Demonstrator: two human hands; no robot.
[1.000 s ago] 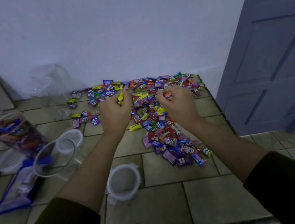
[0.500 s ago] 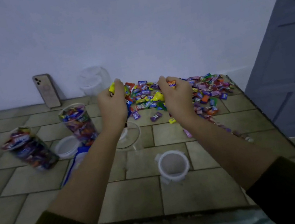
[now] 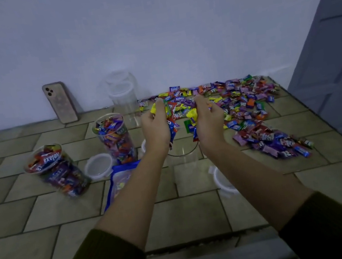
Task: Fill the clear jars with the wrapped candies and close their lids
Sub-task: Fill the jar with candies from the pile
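Pale wall (image 3: 148, 30) behind tan tiled counter (image 3: 192, 217), grey-blue panelled door (image 3: 339, 54) at right, dim light.

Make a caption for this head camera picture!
Left hand and right hand hold wrapped candies above an open clear jar.

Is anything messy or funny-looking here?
Yes. Wrapped candies lie scattered loose over the tiled counter, and the left filled jar and middle filled jar stand uncovered.
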